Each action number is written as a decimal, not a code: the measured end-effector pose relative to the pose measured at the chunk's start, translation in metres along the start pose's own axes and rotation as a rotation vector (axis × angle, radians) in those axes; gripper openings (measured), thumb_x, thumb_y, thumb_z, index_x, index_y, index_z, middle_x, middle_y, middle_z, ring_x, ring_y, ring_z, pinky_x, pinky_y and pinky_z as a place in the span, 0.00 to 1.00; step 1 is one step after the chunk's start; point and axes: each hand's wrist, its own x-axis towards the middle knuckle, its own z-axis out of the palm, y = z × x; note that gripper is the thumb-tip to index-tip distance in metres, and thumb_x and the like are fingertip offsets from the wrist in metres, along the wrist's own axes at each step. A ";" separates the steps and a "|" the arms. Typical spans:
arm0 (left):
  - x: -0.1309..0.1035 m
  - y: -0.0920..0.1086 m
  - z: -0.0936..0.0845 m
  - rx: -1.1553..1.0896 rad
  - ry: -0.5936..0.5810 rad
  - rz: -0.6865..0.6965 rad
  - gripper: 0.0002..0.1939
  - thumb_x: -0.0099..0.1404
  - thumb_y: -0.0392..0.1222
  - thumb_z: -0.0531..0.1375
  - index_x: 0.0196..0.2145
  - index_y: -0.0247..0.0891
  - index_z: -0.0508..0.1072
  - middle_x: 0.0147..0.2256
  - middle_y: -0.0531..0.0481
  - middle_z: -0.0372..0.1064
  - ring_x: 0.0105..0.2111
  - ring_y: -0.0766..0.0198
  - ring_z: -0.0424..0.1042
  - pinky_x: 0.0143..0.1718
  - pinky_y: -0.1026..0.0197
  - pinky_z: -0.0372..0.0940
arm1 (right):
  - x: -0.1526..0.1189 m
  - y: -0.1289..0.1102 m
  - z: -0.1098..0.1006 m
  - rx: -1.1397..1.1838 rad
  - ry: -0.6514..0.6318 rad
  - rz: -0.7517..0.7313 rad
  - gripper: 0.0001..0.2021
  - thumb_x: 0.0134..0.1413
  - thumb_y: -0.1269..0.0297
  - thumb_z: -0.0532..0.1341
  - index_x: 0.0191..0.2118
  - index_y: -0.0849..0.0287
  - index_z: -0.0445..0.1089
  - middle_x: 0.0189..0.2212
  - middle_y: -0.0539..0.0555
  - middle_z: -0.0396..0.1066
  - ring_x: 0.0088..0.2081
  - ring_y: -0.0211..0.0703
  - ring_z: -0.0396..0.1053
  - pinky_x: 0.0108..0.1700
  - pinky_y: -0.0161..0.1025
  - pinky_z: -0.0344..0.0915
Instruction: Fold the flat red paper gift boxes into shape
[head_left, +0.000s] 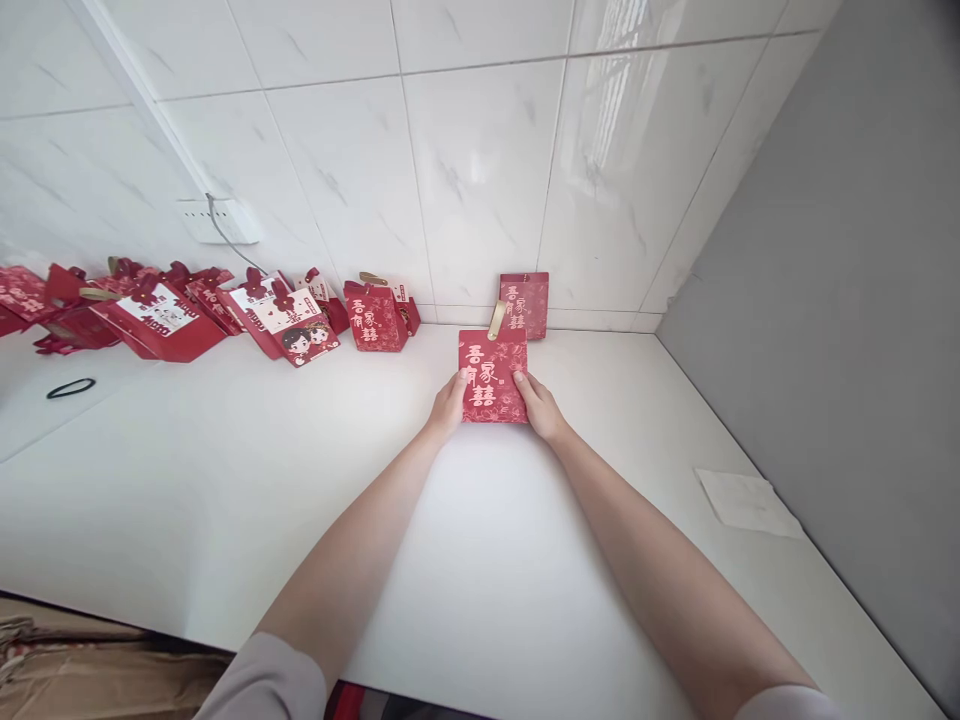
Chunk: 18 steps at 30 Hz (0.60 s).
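Observation:
Between my two hands is a red gift box [495,385] with pale lettering, a floral print and a gold ribbon loop [496,320] at its top. My left hand [448,405] grips its left side, thumb on the front face. On the opposite side my right hand [541,408] holds it the same way. The fingers behind the box are hidden. Just beyond it, a second red box [534,305] with similar print stands against the wall, partly covered by the held one.
Along the wall at left stand a red box with a gold loop [373,318] and several red boxes with bows and white cards [161,315]. A black loop [71,388] lies on the white table [225,480]. Paper [748,502] rests by the grey partition [840,300]. A socket [217,221] is on the wall.

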 end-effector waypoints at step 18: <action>-0.001 0.002 0.003 0.079 0.032 0.023 0.34 0.68 0.67 0.44 0.53 0.41 0.72 0.54 0.46 0.71 0.57 0.51 0.67 0.59 0.51 0.62 | -0.001 -0.002 -0.001 -0.018 0.003 0.012 0.30 0.57 0.34 0.52 0.50 0.52 0.72 0.49 0.54 0.75 0.51 0.53 0.70 0.57 0.47 0.62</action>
